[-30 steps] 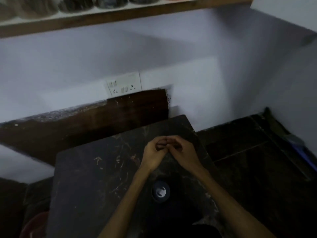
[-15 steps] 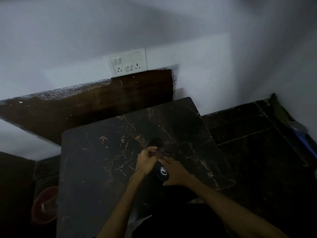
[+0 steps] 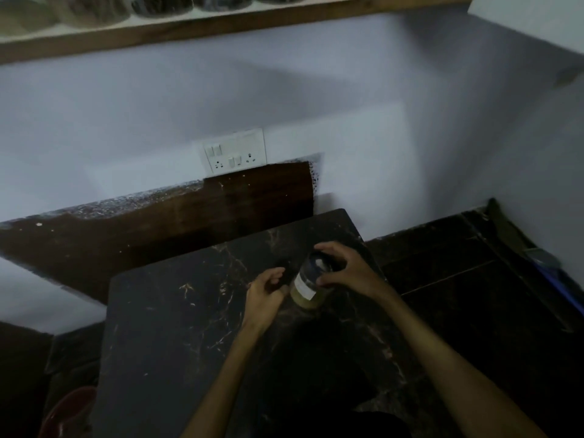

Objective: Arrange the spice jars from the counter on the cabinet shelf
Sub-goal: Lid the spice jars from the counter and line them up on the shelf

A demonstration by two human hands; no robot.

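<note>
A spice jar [image 3: 310, 281] is sitting between two hands over a dark stone counter [image 3: 177, 336]. The jar is tipped a little, with its dark lid toward the wall. It has a white label on its side and yellow-green stuff in the bottom. The picture is dim, so I cannot tell if the jar's bottom is touching the counter or lifted just off it.

The right hand [image 3: 350, 270] is at 3 o'clock of the jar. Its fingers are curling over the lid and its thumb is pressing the side, so it is gripping the jar. The left hand [image 3: 264, 295] is at 9 o'clock of the jar. Its fingers are half curled and it is touching the jar low down, but I cannot tell if it is really holding it.

At 12 o'clock, far up, a wooden shelf [image 3: 221, 23] is running along the wall. More jars [image 3: 158, 4] are standing on it in a row, cut off by the top edge. A white switch plate [image 3: 234, 151] is sitting on the wall between the shelf and the counter. At 7 o'clock, down low, something red and round [image 3: 68, 412] is showing beside the counter.
</note>
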